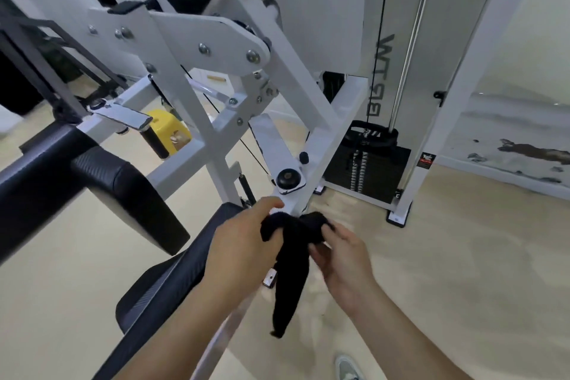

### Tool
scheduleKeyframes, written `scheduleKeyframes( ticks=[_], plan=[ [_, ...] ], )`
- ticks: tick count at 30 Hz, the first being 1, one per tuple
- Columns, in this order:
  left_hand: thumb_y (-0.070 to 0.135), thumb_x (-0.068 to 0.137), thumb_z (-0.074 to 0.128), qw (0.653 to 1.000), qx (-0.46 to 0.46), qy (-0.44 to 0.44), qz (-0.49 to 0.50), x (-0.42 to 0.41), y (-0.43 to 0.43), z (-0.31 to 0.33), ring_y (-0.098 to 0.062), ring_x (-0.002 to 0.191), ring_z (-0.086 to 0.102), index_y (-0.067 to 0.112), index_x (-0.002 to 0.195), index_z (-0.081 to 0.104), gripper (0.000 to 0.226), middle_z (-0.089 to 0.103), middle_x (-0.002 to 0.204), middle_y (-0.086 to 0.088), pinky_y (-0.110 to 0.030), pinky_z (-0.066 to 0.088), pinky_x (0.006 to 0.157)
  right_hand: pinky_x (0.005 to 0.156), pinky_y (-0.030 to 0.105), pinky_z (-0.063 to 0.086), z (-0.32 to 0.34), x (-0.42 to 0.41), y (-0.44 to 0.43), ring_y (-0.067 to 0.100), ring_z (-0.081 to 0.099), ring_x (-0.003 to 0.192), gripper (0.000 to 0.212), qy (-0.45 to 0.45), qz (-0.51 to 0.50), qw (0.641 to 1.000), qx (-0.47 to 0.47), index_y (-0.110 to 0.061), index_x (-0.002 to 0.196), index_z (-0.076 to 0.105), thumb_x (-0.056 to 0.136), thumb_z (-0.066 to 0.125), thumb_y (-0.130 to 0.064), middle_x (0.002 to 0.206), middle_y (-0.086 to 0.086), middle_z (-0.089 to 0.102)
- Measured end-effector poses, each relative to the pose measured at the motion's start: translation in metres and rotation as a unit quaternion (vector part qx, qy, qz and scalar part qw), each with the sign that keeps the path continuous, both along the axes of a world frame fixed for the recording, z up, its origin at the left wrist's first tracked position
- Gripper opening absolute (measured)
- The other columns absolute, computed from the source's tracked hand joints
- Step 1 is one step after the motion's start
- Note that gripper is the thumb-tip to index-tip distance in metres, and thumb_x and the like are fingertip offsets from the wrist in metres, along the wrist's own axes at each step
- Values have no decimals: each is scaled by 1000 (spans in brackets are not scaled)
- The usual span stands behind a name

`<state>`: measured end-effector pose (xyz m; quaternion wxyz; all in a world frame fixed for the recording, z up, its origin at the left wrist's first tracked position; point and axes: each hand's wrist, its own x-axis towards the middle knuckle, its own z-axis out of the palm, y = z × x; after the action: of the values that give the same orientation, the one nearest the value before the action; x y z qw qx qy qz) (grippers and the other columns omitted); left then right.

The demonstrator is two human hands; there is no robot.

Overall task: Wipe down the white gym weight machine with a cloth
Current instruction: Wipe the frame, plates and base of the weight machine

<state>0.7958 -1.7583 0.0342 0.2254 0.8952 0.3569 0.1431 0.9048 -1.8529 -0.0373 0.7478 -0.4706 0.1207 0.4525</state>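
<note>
1. Low centre of the frame: the left hand [243, 244] and right hand [342, 256] both clutch a black cloth [293, 256], its tail dangling.
2. The cloth presses on the white frame's [320, 145] lower bar.
3. Farther up, plates, arms and weight stack [367, 170] likely remain unwiped.

Head camera looks steeply down, close over both hands and floor [462, 271].
</note>
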Motion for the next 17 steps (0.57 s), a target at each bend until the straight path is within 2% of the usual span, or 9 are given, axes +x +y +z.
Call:
scheduleKeyframes(
  ticks=[3, 4, 6, 8, 9, 11, 13, 15, 17],
  plan=[
    [13, 83, 59, 995, 65, -76, -17, 24, 14, 12, -1, 88, 52, 35, 104, 62, 31, 58, 100, 18, -10, 39, 70, 82, 30, 57, 25, 27, 8, 15, 68, 102, 30, -184, -12, 982, 27, -16, 126, 62, 102, 45, -14, 117, 5, 69],
    [8, 82, 59, 992, 75, -99, -6, 28, 20, 15, -1, 91, 51, 31, 104, 64, 31, 57, 105, 16, -7, 39, 74, 95, 34, 53, 34, 30, 14, 11, 61, 115, 34, -266, 14, 964, 17, -21, 133, 57, 102, 45, -21, 127, 0, 64],
    [2, 82, 58, 991, 54, -122, 1, 41, 39, 17, -3, 102, 50, 24, 114, 64, 40, 54, 119, 9, -11, 42, 85, 117, 36, 29, 42, 35, 35, 9, 32, 141, 50, -405, 88, 910, -29, -26, 149, 34, 101, 45, -33, 153, -6, 37],
    [1, 86, 53, 996, -34, -76, -21, 52, 49, 15, -8, 118, 48, 23, 136, 50, 55, 50, 134, 9, -13, 38, 94, 122, 35, 7, 34, 32, 59, 14, 2, 150, 65, -526, 176, 823, -126, -21, 155, 11, 101, 41, -39, 163, -2, 6],
    [3, 89, 48, 997, -60, -30, -46, 55, 49, 11, -10, 122, 48, 24, 144, 39, 59, 47, 138, 12, -13, 38, 93, 122, 39, 5, 26, 30, 69, 18, -4, 150, 65, -581, 201, 768, -181, -19, 155, 7, 102, 38, -40, 163, 1, -1],
    [10, 94, 41, 993, -24, 52, -101, 53, 49, 1, -14, 118, 52, 28, 152, 22, 63, 43, 146, 11, -25, 45, 91, 119, 47, 13, 13, 28, 78, 21, -1, 150, 57, -665, 195, 671, -262, -17, 154, 16, 103, 30, -38, 163, 7, 4],
    [13, 94, 40, 990, -22, 70, -124, 42, 57, -1, -12, 105, 57, 39, 151, 14, 68, 48, 141, 13, -31, 49, 85, 117, 50, 19, 11, 32, 84, 21, 12, 149, 51, -731, 166, 590, -299, -19, 148, 37, 102, 25, -37, 160, 5, 23],
    [12, 92, 43, 989, -81, 42, -121, 29, 71, 3, -6, 94, 61, 61, 140, 19, 73, 60, 119, 23, -26, 50, 82, 117, 48, 17, 15, 41, 96, 20, 20, 147, 52, -779, 208, 505, -309, -17, 142, 46, 100, 23, -35, 154, 2, 36],
    [11, 92, 46, 989, -116, 24, -83, 21, 85, 3, -6, 88, 60, 69, 119, 36, 65, 63, 101, 25, -26, 51, 80, 118, 44, 7, 19, 51, 120, 19, 14, 148, 52, -778, 296, 456, -315, -12, 149, 32, 102, 26, -33, 157, 4, 29]
  ],
)
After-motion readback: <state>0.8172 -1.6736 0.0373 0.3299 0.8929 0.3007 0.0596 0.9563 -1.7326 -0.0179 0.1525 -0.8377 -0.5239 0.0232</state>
